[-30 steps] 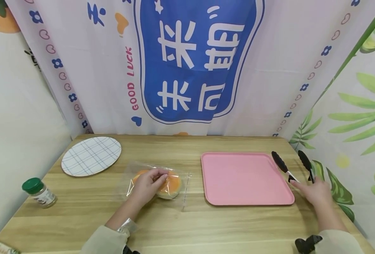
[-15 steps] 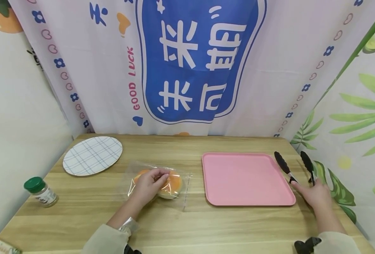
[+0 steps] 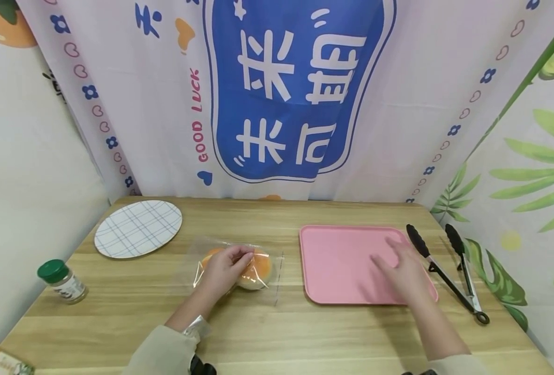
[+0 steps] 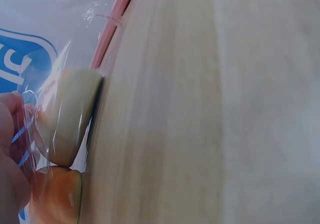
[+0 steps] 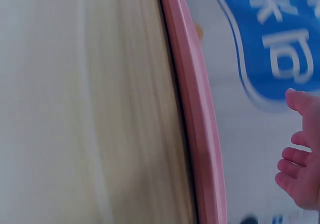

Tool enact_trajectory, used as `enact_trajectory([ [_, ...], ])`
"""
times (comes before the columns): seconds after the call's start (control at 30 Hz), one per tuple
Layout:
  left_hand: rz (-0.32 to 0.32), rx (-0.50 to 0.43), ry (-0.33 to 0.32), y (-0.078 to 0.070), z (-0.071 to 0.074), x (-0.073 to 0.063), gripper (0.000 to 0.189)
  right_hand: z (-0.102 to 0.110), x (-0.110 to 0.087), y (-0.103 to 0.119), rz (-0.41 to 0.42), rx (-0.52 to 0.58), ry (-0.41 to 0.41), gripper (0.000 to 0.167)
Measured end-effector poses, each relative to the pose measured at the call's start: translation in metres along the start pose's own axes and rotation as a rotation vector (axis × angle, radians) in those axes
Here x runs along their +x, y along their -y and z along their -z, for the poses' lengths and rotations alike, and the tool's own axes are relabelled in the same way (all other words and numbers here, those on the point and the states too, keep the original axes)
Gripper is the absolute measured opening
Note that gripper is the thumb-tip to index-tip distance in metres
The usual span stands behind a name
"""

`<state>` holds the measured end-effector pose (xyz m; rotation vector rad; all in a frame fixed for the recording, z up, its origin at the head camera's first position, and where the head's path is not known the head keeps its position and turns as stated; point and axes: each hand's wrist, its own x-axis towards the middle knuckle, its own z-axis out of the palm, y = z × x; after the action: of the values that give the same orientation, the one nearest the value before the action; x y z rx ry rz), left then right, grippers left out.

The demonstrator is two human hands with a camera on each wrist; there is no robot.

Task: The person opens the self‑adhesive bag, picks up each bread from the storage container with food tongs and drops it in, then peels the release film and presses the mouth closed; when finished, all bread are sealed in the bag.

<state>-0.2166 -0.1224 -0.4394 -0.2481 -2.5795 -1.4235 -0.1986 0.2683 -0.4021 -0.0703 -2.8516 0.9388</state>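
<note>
Checking the head feed from my remote seat, I see the person's left hand pinching the clear bag, which lies on the wooden table with two buns inside, left of the pink tray. The right hand hovers over the tray's right part, fingers spread, grasping nothing. Tongs lie splayed just right of the tray; a checked plate and a green-lidded jar sit to the left.

On my left wrist feed, thumb and fingers hold the bag's film beside the buns.

My right wrist feed gives me the tray's rim and that free hand, against a blue-and-white cloth.
</note>
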Motion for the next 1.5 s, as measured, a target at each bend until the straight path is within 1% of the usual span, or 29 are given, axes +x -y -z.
enact_trajectory([
  [0.17,0.022,0.042,-0.036,-0.003,-0.004,0.003,0.014,-0.044,-0.019,0.054,0.084,0.148,0.065,0.062],
  [0.27,0.018,0.055,-0.059,-0.004,-0.006,0.004,0.014,-0.070,-0.033,0.080,0.150,0.237,0.089,0.056],
  [0.33,0.019,0.062,-0.071,-0.005,-0.007,0.004,0.014,-0.084,-0.043,0.094,0.186,0.294,0.114,0.053],
  [0.4,0.020,0.064,-0.085,-0.005,-0.007,0.004,0.014,-0.096,-0.052,0.104,0.202,0.360,0.152,0.051],
  [0.5,0.022,0.072,-0.107,-0.004,-0.008,0.005,0.014,-0.111,-0.060,0.115,0.190,0.458,0.243,0.049],
  [0.6,0.014,0.072,-0.127,-0.004,-0.008,0.005,0.015,-0.124,-0.063,0.121,0.166,0.522,0.328,0.047],
  [0.7,0.016,0.064,-0.131,-0.006,-0.008,0.006,0.017,-0.133,-0.062,0.125,0.132,0.566,0.417,0.046],
  [0.77,0.013,0.065,-0.128,-0.006,-0.008,0.006,0.017,-0.139,-0.061,0.126,0.088,0.602,0.472,0.048],
  [0.83,0.018,0.067,-0.120,-0.007,-0.007,0.005,0.017,-0.143,-0.061,0.127,0.026,0.653,0.507,0.050],
  [0.87,0.016,0.073,-0.117,-0.007,-0.007,0.005,0.017,-0.146,-0.060,0.127,-0.005,0.676,0.512,0.052],
  [0.97,0.008,0.102,-0.105,-0.007,-0.006,0.004,0.014,-0.152,-0.058,0.129,-0.087,0.728,0.492,0.054],
  [1.03,0.002,0.127,-0.089,-0.009,-0.005,0.004,0.013,-0.155,-0.056,0.131,-0.124,0.758,0.473,0.053],
  [1.17,-0.015,0.203,-0.045,-0.014,-0.001,0.004,0.014,-0.158,-0.050,0.133,-0.186,0.829,0.453,0.048],
  [1.3,-0.029,0.273,0.000,-0.019,0.003,0.005,0.013,-0.162,-0.044,0.135,-0.258,0.896,0.455,0.039],
  [1.37,-0.021,0.282,0.025,-0.020,0.005,0.005,0.012,-0.163,-0.041,0.136,-0.287,0.916,0.460,0.035],
  [1.5,0.020,0.271,0.082,-0.024,0.010,0.003,0.012,-0.166,-0.035,0.138,-0.325,0.936,0.458,0.029],
])
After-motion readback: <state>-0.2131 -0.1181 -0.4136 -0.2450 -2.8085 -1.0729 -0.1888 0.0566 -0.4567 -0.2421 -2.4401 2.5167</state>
